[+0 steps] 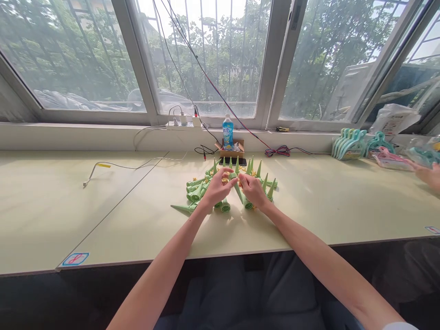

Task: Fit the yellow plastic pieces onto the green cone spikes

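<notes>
Half-curled left hand (220, 184) braces a green cone (233, 175), apparently for the right hand (253, 189), fingers pinched, hold unclear, at three o'clock.

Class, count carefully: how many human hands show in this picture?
3: the wearer's left hand and right hand, over the green cones; another person's hand, far right edge. Others may be out of view.

Yellow bits (195, 179) among green cones (225, 207), exact shape uncertain
</notes>
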Motion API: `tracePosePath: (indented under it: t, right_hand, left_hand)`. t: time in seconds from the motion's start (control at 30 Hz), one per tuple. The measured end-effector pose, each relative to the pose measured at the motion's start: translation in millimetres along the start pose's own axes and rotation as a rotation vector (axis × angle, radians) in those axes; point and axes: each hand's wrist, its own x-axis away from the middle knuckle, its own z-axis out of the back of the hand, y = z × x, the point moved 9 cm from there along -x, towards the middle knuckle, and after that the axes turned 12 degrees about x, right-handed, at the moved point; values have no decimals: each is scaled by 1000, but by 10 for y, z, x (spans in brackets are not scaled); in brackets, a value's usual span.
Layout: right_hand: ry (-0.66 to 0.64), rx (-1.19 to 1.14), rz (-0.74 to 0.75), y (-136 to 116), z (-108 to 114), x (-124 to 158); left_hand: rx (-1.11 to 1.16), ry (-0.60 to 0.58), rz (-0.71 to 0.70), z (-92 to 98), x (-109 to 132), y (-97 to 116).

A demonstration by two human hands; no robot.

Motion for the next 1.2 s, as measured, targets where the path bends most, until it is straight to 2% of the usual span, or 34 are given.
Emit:
tracePosePath:
  t: [0.27,0.5,0.67,0.9,1.2]
  right_hand:
    - [12,-7,-37,59,-14,-10]
    - [22,-51,-58,89,-29,-19]
    - [48,-63,-10,26,-18,-18]
    - [89,-17,1,-23,59,3]
    - [35,-14,33,-76,20,10]
  left_hand:
    - [-214,32,-196,-16,17,136]
    - [-285,34,-266,-37,36,191]
    - [-273,45,-225,-52,21,174]
    - [-172,155,-112,90,-6,87]
    - [103,43,59,5,-33,-80]
